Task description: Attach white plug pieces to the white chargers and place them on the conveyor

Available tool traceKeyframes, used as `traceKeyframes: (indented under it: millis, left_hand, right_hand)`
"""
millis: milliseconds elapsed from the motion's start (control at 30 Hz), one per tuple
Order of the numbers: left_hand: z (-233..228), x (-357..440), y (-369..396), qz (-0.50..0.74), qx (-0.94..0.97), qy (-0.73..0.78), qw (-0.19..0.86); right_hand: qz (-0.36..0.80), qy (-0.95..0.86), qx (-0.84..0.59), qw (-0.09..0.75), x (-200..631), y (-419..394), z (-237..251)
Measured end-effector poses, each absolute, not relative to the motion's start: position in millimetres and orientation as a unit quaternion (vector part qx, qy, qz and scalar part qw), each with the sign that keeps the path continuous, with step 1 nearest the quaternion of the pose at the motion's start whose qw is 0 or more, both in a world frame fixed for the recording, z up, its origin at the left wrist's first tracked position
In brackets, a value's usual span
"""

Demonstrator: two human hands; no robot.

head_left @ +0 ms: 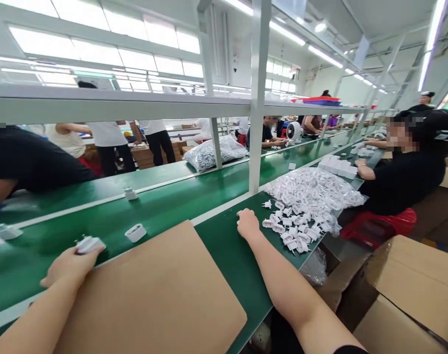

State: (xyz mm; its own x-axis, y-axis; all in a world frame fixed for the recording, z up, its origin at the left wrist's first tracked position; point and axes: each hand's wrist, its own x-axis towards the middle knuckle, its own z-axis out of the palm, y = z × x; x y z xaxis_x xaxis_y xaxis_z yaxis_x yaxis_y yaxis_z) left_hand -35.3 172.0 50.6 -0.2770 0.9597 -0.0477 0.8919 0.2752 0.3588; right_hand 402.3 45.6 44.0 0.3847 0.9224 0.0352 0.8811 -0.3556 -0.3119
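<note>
Down at the lower left of the frame, the left hand (71,263) is stretched out past the edge of a brown cardboard sheet (161,295), fingers curled around a small white charger plug (89,243). It's got it pinched at the fingertips right at the edge of the green conveyor belt (98,221), which makes sense to me as the handoff spot, since a few more white plugs (135,232) sit spaced out along that belt, each well apart from the next.

Over at centre frame, the right hand (248,223) rests knuckles-up on the green bench top, fingers folded under into a loose fist. I honestly can't tell if anything's inside it. It's parked just beside a loose pile of white plugs (292,231), a few of them nearly touching it, so the stock is within easy reach without leaning.

Behind that pile, toward the right middle, there's a big heap of bagged plugs (312,191). Looks like the loose ones got spread at the near edge of it for quick picking.

The cardboard sheet lies flat right in front of the person, probably as a work pad over the bench. Open cardboard boxes (411,285) sit at lower right. A co-worker in black (408,177) sits further along on the right, on a red stool.
</note>
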Motion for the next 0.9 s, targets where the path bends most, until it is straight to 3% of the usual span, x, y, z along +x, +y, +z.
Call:
traceKeyframes:
  millis: [100,167,300,433,600,767,900]
  left_hand:
    - [53.2,-16.3,161.1,0.286,0.493,0.816,0.096]
    - [53.2,0.9,158.7,0.344,0.544,0.764,0.029]
    - [44.3,22.5,170.8,0.239,0.691,0.682,-0.002]
    - [24.3,16.8,199.8,0.148,0.691,0.707,0.033]
    - [14.2,21.0,212.4,0.252,0.740,0.623,0.001]
    - [13.7,69.3,130.7,0.326,0.828,0.444,0.107]
    - [7.6,105.3,62.2,0.299,0.862,0.366,0.185]
  right_hand:
    - [0.082,-0.572,-0.802,0.154,398.9,42.9,47.4]
    - [0.086,-0.580,-0.794,0.158,398.0,42.1,48.7]
    - [0.115,-0.592,-0.783,0.153,397.9,41.3,47.0]
    - [0.140,-0.589,-0.770,0.199,398.7,40.7,42.1]
    - [0.190,-0.557,-0.730,0.347,397.6,48.0,38.9]
    - [0.314,-0.519,-0.630,0.485,384.3,58.3,36.4]
    - [0.412,-0.499,-0.571,0.505,371.8,58.3,35.1]
